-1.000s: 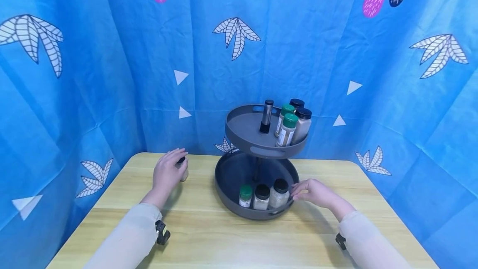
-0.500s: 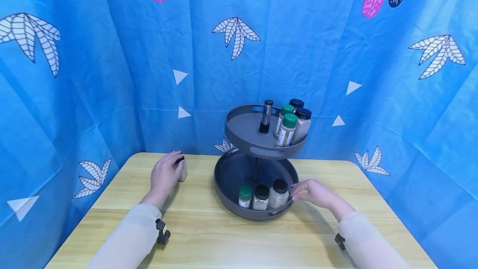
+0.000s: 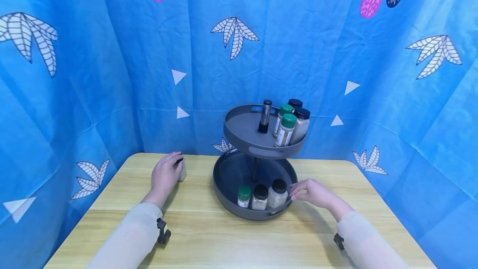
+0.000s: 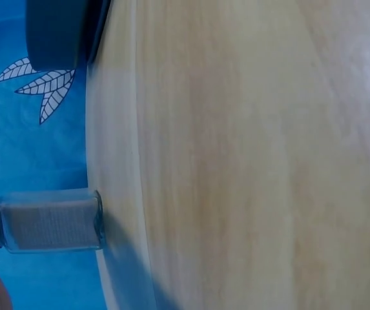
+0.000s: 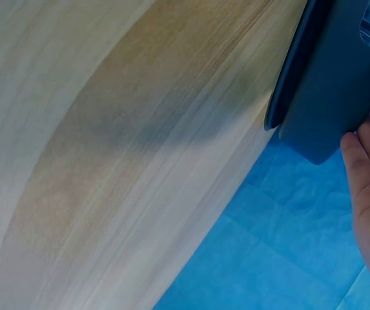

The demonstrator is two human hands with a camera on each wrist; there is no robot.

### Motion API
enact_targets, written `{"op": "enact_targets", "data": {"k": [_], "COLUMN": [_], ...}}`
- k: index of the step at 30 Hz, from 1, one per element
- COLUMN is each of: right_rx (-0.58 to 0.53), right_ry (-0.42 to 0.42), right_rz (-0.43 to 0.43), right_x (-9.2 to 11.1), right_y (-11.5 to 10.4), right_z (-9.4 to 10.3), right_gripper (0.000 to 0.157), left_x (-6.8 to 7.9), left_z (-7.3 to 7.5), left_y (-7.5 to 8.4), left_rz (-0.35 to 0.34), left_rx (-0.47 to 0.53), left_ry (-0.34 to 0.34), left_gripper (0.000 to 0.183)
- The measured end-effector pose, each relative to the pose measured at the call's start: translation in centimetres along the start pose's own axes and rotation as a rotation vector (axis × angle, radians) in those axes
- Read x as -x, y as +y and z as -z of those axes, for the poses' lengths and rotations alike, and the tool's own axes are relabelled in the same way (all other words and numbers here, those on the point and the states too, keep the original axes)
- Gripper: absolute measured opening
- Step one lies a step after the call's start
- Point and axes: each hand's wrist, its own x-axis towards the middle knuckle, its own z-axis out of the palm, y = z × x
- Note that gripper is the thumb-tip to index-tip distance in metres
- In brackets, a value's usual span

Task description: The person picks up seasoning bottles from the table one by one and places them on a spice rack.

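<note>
At the table's left rear, my left hand [image 3: 165, 176] holds a glass spice jar by its black lid. In the left wrist view this spice jar [image 4: 49, 221] is upright, its base at the table surface; its contents look pale. Over on the right, my right hand [image 3: 315, 193] touches the side of a dark grey two-tier turntable [image 3: 239, 210] at its lower tray. The right wrist view has its fingers [image 5: 359, 161] fairly straight against the tray's outer wall; the thumb is hidden there.
On the lower tray stand a green-lidded jar [image 3: 244, 197] and two black-lidded jars [image 3: 278, 194]. The upper tray [image 3: 244, 125] carries a dark grinder-like cylinder [image 3: 264, 116] and several green- and black-lidded jars [image 3: 285, 131]. A blue patterned curtain [image 3: 224, 78] closes off the back and sides.
My left hand has moved slightly left and down with the spice jar, which stands straighter now. My right hand stays at the lower tray. The head view has shifted a little.
</note>
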Motion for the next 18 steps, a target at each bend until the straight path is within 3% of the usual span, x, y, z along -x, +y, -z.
{"op": "enact_targets", "data": {"k": [18], "right_rx": [-0.014], "right_ry": [0.003], "right_rz": [-0.008], "right_x": [-0.08], "right_y": [0.19], "right_z": [-0.11], "right_gripper": [0.012], "left_x": [-0.06], "left_z": [-0.26], "left_y": [-0.36], "left_rz": [0.020], "left_rx": [0.037], "left_ry": [-0.007], "left_gripper": [0.027]}}
